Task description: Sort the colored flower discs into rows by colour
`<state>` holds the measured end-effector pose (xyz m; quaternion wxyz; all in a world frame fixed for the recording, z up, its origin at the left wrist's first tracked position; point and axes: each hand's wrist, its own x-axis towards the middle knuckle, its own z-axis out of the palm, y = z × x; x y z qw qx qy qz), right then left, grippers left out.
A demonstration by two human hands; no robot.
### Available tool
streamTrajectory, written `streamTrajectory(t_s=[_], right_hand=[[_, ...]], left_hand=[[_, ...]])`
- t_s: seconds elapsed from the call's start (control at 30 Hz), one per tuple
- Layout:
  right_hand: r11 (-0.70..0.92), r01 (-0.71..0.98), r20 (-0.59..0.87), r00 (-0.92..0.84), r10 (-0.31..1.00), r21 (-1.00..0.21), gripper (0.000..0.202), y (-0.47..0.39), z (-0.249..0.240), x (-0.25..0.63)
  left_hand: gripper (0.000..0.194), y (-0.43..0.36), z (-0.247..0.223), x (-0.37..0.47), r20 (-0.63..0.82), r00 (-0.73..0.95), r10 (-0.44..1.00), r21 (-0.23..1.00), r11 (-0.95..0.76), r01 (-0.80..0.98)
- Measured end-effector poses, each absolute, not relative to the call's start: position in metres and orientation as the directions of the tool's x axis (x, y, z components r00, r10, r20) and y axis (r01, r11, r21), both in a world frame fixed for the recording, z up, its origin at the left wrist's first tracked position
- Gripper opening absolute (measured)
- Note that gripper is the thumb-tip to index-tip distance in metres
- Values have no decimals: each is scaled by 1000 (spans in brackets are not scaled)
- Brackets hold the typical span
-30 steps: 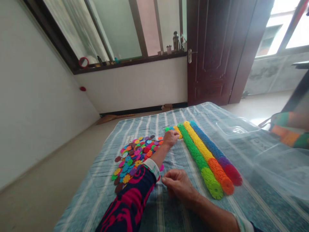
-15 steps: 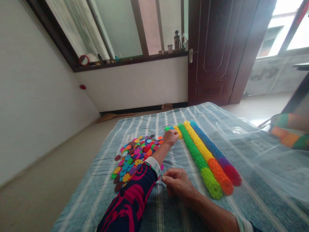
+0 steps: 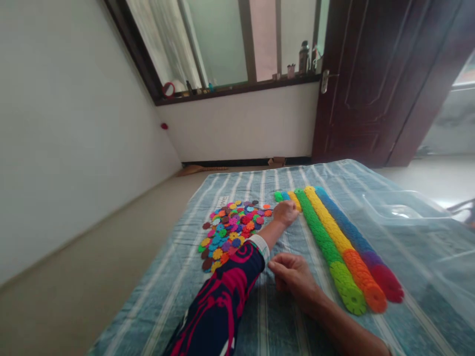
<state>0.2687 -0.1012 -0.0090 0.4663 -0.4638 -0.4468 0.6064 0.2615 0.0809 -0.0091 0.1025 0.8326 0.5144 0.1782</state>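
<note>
My left hand [image 3: 285, 213] reaches forward with its fingers closed at the near end of a short row of yellow snowflake discs [image 3: 294, 199]; its fingertips, and anything in them, are hidden. Closer to me, my right hand [image 3: 297, 278] is held with thumb and forefinger together and the other fingers curled, and no disc shows in it. To its right lie long overlapping disc rows: a green row [image 3: 315, 225], a yellow and orange row [image 3: 328, 220] and a blue, purple and red row [image 3: 343, 227]. A loose heap of mixed-colour discs [image 3: 232, 225] spreads left of my left forearm.
A striped blue-grey cloth [image 3: 148, 301] covers the surface. Clear plastic containers [image 3: 411, 216] stand at the right. Beyond the far edge are a dark red door [image 3: 371, 89], a window ledge [image 3: 237, 90] with small items, and a cardboard piece [image 3: 276, 161] on the floor.
The view has turned left, so everything appears shifted to the right. My left hand stays at the short yellow row, its fingers slightly more curled. My right hand keeps its closed pose.
</note>
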Motion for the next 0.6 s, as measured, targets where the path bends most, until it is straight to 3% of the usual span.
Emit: streamTrajectory(t_s=[0.3, 0.43, 0.6], right_hand=[[-144, -83, -132, -142, 981, -986, 36, -109, -9, 273], [-142, -69, -132, -126, 983, -988, 35, -112, -4, 273], [-109, -29, -106, -90, 990, -994, 33, -112, -6, 274]], left_hand=[[19, 54, 24, 166, 268, 458, 847, 330, -528, 782], [18, 40, 42, 74, 247, 306, 919, 332, -377, 865], [10, 22, 46, -10, 113, 122, 986, 323, -153, 934]])
